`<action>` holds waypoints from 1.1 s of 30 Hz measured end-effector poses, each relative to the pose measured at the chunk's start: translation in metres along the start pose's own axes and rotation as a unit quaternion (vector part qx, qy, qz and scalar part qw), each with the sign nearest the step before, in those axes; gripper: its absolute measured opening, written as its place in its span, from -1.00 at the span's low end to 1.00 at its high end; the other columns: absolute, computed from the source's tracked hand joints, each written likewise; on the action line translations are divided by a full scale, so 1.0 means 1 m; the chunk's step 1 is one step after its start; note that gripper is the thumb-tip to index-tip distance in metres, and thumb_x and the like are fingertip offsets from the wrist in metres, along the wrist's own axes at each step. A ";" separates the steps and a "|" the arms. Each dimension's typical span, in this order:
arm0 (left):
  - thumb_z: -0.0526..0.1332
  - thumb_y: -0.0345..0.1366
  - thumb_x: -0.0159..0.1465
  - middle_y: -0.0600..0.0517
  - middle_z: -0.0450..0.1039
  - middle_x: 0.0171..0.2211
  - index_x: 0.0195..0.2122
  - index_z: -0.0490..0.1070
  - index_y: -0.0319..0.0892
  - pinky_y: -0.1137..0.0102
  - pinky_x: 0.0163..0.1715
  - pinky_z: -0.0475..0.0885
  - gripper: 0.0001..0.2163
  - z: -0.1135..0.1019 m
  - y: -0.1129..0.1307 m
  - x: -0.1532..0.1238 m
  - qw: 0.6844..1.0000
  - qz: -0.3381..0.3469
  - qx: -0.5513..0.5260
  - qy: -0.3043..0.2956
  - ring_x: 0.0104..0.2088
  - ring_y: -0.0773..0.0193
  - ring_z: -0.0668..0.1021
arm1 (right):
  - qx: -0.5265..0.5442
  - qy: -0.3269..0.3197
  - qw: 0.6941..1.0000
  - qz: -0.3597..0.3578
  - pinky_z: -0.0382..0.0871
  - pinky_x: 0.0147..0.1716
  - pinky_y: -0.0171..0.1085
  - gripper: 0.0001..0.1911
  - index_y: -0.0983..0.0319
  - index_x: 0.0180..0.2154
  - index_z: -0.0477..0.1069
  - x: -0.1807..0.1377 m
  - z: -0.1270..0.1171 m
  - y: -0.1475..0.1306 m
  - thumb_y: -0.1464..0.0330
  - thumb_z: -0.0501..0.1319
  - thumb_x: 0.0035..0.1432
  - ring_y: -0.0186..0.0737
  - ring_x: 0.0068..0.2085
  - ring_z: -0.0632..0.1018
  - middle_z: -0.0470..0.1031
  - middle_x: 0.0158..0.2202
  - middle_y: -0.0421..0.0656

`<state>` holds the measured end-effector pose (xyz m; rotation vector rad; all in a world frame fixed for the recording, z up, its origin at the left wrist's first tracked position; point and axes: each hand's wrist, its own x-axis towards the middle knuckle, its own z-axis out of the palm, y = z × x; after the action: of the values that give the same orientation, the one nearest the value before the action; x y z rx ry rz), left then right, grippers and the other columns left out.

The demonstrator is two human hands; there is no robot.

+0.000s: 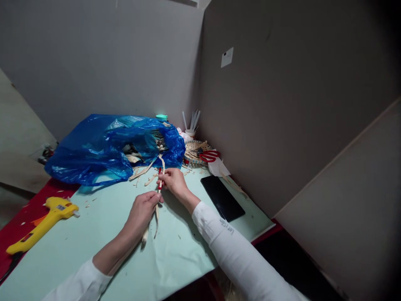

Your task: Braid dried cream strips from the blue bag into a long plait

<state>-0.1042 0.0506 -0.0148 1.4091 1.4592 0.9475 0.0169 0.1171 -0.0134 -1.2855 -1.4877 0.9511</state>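
My left hand (142, 211) is closed around a bundle of pale bamboo strips (155, 217) that trail down onto the light green table cover (175, 255). Just above it, my right hand (173, 180) pinches a small red-handled tool (160, 177) held against the top of the same strips. Both hands sit close together at the middle of the table. More loose strips (142, 171) lie just beyond the hands, spilling from a blue plastic bag (109, 146).
A yellow glue gun (44, 223) lies at the left on a red mat. A black phone (222, 197) lies to the right. A woven basket (192, 148) with red scissors (209, 156), a cup of sticks (190, 125) and grey partition walls stand behind.
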 end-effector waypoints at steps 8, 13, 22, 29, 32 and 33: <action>0.19 -0.02 0.10 0.27 -0.11 -0.79 -0.49 0.32 -0.19 0.51 -0.70 -0.19 -0.70 0.000 0.003 -0.007 0.992 -0.072 -0.098 -0.039 -0.74 0.49 -0.05 | -0.139 0.033 0.986 -0.079 0.28 -0.26 -0.27 -0.73 0.21 -0.06 0.39 -0.011 0.001 -0.005 0.44 0.12 0.19 -0.17 -0.28 0.48 0.52 -0.31 -0.10; 0.18 -0.06 0.12 0.28 -0.13 -0.79 -0.49 0.30 -0.18 0.51 -0.71 -0.19 -0.73 0.000 0.003 -0.007 0.987 -0.083 -0.128 -0.046 -0.74 0.51 -0.07 | -0.190 0.012 0.974 -0.120 0.25 -0.33 -0.30 -0.71 0.19 0.01 0.31 -0.015 0.000 -0.001 0.41 0.06 0.25 -0.20 -0.33 0.46 0.48 -0.32 -0.14; 0.15 -0.05 0.17 0.29 -0.15 -0.75 -0.46 0.32 -0.20 0.52 -0.70 -0.21 -0.72 -0.002 0.001 -0.009 0.983 -0.080 -0.147 -0.074 -0.71 0.51 -0.09 | -0.354 0.003 0.928 -0.114 0.28 -0.15 -0.31 -0.71 0.23 0.01 0.38 -0.029 -0.067 -0.042 0.34 0.11 0.27 -0.21 -0.16 0.51 0.49 -0.03 -0.02; 0.17 -0.07 0.15 0.28 -0.07 -0.76 -0.47 0.32 -0.20 0.54 -0.71 -0.21 -0.73 -0.005 -0.001 -0.008 0.972 -0.088 -0.197 -0.097 -0.72 0.52 -0.08 | -0.576 0.047 0.812 0.083 0.27 -0.34 -0.22 -0.81 0.38 -0.34 0.52 -0.046 -0.183 -0.026 0.46 0.13 0.18 0.04 -0.26 0.58 0.54 -0.34 0.17; 0.20 -0.08 0.12 0.28 -0.06 -0.76 -0.48 0.31 -0.20 0.54 -0.72 -0.22 -0.73 -0.005 0.001 -0.008 0.968 -0.089 -0.211 -0.099 -0.73 0.53 -0.08 | -0.625 0.020 0.774 0.097 0.30 -0.28 -0.20 -0.80 0.38 -0.27 0.52 -0.049 -0.189 -0.005 0.46 0.12 0.21 0.05 -0.18 0.58 0.55 -0.23 0.19; 0.20 -0.08 0.11 0.28 -0.06 -0.76 -0.48 0.31 -0.20 0.54 -0.72 -0.22 -0.73 -0.005 0.001 -0.008 0.968 -0.087 -0.214 -0.100 -0.73 0.53 -0.08 | -0.635 0.013 0.766 0.097 0.30 -0.26 -0.20 -0.77 0.38 -0.25 0.52 -0.049 -0.187 0.001 0.47 0.09 0.23 0.05 -0.16 0.58 0.54 -0.22 0.19</action>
<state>-0.1089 0.0432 -0.0118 1.0092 1.1240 0.9125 0.1982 0.0664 0.0304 -2.3890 -2.0594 -0.1593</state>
